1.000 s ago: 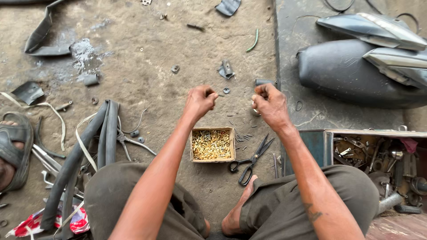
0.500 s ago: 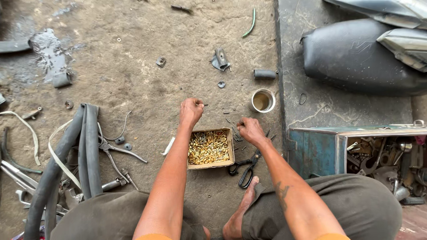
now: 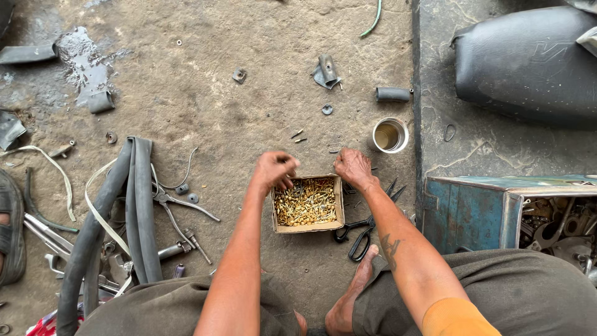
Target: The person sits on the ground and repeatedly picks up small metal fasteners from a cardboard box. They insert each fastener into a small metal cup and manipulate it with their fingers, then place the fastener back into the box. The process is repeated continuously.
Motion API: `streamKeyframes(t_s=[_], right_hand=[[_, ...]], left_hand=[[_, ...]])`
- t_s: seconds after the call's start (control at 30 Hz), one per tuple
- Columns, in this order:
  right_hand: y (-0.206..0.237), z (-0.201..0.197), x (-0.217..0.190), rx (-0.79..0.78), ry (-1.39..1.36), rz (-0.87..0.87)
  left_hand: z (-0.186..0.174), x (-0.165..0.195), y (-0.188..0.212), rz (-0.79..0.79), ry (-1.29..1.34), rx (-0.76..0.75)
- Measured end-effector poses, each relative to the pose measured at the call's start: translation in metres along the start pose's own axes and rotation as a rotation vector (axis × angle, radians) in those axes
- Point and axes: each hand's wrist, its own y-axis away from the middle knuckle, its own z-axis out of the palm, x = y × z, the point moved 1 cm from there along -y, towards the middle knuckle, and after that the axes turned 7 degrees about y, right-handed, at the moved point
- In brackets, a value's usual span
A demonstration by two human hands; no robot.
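Sandal (image 3: 11,230): dark, at the far left edge, on the dirt floor (image 3: 205,81).
Tube (image 3: 127,211): a black rubber inner tube, folded, running from mid-left down to the bottom edge; pale strips of rubber lie across and beside it.
Pliers (image 3: 177,204): metal, just right of the tube, handles spread; small washers and a bolt lie near them.
Left hand (image 3: 273,171): over the top left corner of the box, fingers curled in and bunched together, tips down at the box's rim; whether they pinch anything I cannot tell.
Box (image 3: 308,204): a small open cardboard box on the floor between the two forearms, filled with small brass-coloured pieces.
Right hand (image 3: 353,168): at the top right corner of the box, knuckles up, fingers bent under and close together; what they grip, if anything, is hidden.
Scissors (image 3: 364,227): black-handled, lying on the floor just right of the box, partly under the right forearm.
Foot (image 3: 354,295): bare, below the box, toes near the scissor handles.
Tin (image 3: 390,135): a small round open tin, near the right hand, above and right of it.
Toolbox (image 3: 472,208): blue metal, open at the right, holding grey metal parts.
Seat (image 3: 528,62): black, padded, at the top right.
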Motion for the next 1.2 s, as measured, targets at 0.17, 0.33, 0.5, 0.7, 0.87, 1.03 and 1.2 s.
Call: streamKeyframes(t_s=[0.17, 0.33, 0.5, 0.7, 0.87, 1.03, 1.2], right_hand=[[0.000, 0.003, 0.001, 0.028, 0.071, -0.005], [-0.001, -0.008, -0.007, 0.299, 0.001, -0.236], [-0.015, -0.004, -0.010, 0.171, 0.189, -0.235], [-0.021, 0.004, -0.001, 0.183, 0.365, -0.342], [-0.016, -0.005, -0.004, 0.131, 0.362, -0.348], [0.000, -0.036, 0.007, 0.311, 0.165, -0.380], [0.000, -0.084, 0.041, 0.421, 0.136, -0.197]], left_hand=[[0.019, -0.015, 0.005, -0.111, -0.353, -0.170], [0.028, -0.022, 0.012, -0.011, -0.676, -0.175], [0.030, -0.032, 0.018, 0.002, -0.779, -0.184], [0.022, -0.042, 0.019, -0.019, -0.789, -0.186], [0.023, -0.040, 0.019, -0.019, -0.795, -0.146], [0.032, -0.038, 0.023, 0.010, -0.793, -0.195], [0.041, -0.043, 0.030, 0.001, -0.840, -0.132]])
